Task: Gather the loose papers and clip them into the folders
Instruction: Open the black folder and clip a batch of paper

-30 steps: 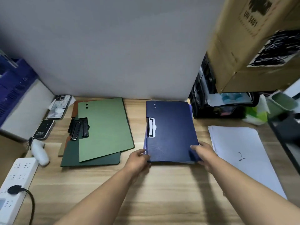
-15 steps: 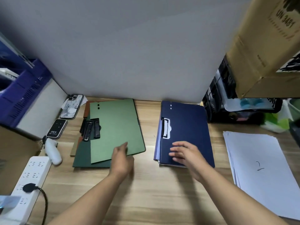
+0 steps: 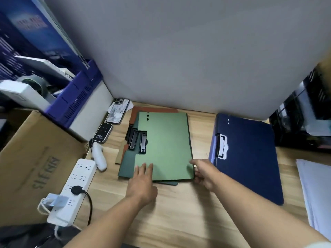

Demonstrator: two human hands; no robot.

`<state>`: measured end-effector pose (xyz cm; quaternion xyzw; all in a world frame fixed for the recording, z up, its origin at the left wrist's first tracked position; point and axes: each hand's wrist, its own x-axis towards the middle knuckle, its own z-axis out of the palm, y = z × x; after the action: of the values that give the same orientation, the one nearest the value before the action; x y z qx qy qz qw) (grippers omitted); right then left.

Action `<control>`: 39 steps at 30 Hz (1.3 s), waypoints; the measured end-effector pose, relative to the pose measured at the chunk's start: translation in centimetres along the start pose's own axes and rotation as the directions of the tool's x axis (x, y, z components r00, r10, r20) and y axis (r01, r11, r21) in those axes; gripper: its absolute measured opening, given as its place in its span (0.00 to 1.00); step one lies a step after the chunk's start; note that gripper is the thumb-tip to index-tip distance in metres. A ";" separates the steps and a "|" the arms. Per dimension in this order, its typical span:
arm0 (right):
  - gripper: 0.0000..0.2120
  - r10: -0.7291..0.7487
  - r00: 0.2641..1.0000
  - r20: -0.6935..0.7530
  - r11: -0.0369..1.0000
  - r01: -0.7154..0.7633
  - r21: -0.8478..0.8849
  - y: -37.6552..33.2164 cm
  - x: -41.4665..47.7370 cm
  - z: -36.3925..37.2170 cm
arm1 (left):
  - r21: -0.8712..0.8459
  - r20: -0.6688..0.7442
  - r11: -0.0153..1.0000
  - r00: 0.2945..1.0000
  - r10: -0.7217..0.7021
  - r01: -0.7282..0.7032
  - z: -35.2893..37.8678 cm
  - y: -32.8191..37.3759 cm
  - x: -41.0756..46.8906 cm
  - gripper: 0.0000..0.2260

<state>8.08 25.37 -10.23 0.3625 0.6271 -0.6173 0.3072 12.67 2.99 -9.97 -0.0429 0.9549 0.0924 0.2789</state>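
Right hand (image 3: 203, 171) grip, pinching green folder (image 3: 164, 144) corner, left hand (image 3: 143, 183) flat

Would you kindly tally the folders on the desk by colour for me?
light green folder: 1
dark green folder: 1
rust-brown folder: 1
tan folder, only an edge showing: 1
navy blue folder: 1
Total: 5 folders

Nothing reads clearly. The cardboard box (image 3: 35, 158) carries large grey letters turned sideways, not legible for certain. The small black remote (image 3: 103, 132) shows tiny white characters, and the blue board (image 3: 30, 24) blurred print.
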 end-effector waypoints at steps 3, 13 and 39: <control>0.11 -0.160 0.986 -0.049 0.987 0.159 -0.028 -0.4 -1.7 -0.5 | -0.043 -0.073 0.999 0.997 0.029 -0.033 -1.3 1.1 -0.2 0.31; 0.17 -0.529 0.844 0.086 0.849 0.528 0.030 -4.4 -11.3 -6.3 | -0.829 0.039 0.538 0.944 0.328 -0.152 -6.4 13.9 -1.0 0.31; 0.11 -0.442 0.749 -0.493 0.891 0.432 -0.142 1.6 -7.4 -13.6 | -0.768 -0.229 0.635 0.963 -0.141 -0.089 -8.6 1.4 1.2 0.10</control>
<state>14.33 38.34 -4.33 0.3537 0.7587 -0.5466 -0.0202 6.93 2.62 -3.26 -0.1839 0.8512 0.4806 0.1036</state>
